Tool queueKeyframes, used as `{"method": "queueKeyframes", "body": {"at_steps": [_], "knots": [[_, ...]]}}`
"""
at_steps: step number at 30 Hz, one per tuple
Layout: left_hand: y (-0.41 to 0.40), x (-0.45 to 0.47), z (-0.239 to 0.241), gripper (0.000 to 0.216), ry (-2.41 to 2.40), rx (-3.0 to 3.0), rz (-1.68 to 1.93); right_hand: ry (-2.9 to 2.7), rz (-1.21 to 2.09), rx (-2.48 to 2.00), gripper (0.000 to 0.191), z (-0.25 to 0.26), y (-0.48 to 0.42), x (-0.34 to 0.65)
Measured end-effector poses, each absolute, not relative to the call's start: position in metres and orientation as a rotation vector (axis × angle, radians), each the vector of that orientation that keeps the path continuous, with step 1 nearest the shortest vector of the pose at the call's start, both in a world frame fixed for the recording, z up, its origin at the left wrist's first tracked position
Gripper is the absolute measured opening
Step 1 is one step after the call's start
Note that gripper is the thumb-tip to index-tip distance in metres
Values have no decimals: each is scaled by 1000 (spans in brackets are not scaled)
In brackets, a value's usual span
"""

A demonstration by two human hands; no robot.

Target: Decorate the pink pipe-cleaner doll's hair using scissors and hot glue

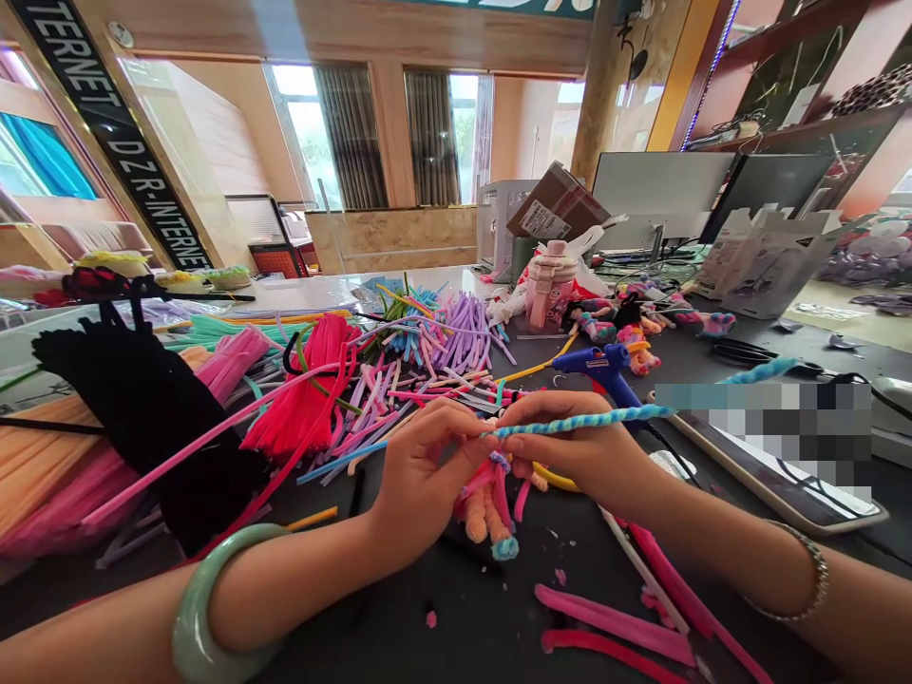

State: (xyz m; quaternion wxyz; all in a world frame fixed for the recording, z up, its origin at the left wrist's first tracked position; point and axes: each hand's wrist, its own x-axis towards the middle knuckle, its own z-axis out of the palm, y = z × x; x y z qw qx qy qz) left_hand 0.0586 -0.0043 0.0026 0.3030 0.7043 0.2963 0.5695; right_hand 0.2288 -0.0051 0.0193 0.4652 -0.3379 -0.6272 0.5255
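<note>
Both hands meet over the dark table, pinching a twisted blue-and-white pipe cleaner [591, 420]. My left hand [427, 465] grips it near its left part, thumb against forefinger, and a straight blue length sticks out to the left behind that hand. My right hand [570, 442] pinches the twisted part, whose pointed end runs out to the right. Just below the fingers is a small pipe-cleaner doll [491, 508] with peach legs, pink strands and a blue foot; its upper part is hidden by the hands.
Bundles of black [135, 408] and red pipe cleaners [320, 380] lie at left. A blue glue gun [595, 366] and a pink bottle [552, 290] stand beyond my hands. A phone [776, 465] lies at right. Pink strips [613, 622] lie in front.
</note>
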Motion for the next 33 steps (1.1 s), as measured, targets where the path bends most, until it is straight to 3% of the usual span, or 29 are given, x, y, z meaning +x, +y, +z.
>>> {"method": "queueKeyframes", "body": {"at_steps": [8, 20, 33], "knots": [[-8, 58, 1, 12, 658, 1851, 1565, -1544, 1164, -828, 16, 23, -11, 227], [-13, 57, 2, 11, 509, 1988, 1588, -1544, 1467, -747, 18, 23, -16, 224], [-10, 56, 5, 13, 714, 1999, 1506, -1508, 1442, -911, 17, 22, -10, 227]]}}
